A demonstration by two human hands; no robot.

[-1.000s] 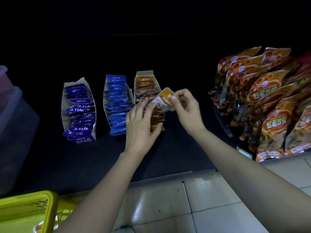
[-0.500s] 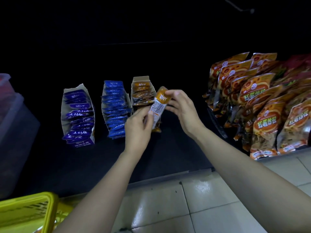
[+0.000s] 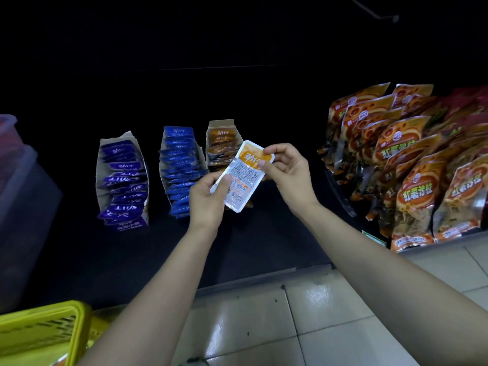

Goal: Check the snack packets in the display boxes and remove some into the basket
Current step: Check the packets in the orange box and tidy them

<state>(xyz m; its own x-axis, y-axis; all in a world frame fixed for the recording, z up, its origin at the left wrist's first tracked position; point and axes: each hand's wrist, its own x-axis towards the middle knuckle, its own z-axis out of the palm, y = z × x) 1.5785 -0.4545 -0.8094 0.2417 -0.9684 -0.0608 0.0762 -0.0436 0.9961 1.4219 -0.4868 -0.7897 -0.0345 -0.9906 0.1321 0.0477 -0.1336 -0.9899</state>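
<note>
Well, the dark shelf runs wide before me, with big orange bags crowding its right end and the yellow basket below its front edge, low left. Blue display boxes stand left of the orange display box. Across that box both my hands pinch one orange packet, my left hand on its lower edge and my right hand at its top corner.

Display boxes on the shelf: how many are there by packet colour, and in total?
Blue-packet boxes: 2 (left box, middle box)
Orange-packet box: 1
Total: 3 boxes
The held orange packet is not counted.
</note>
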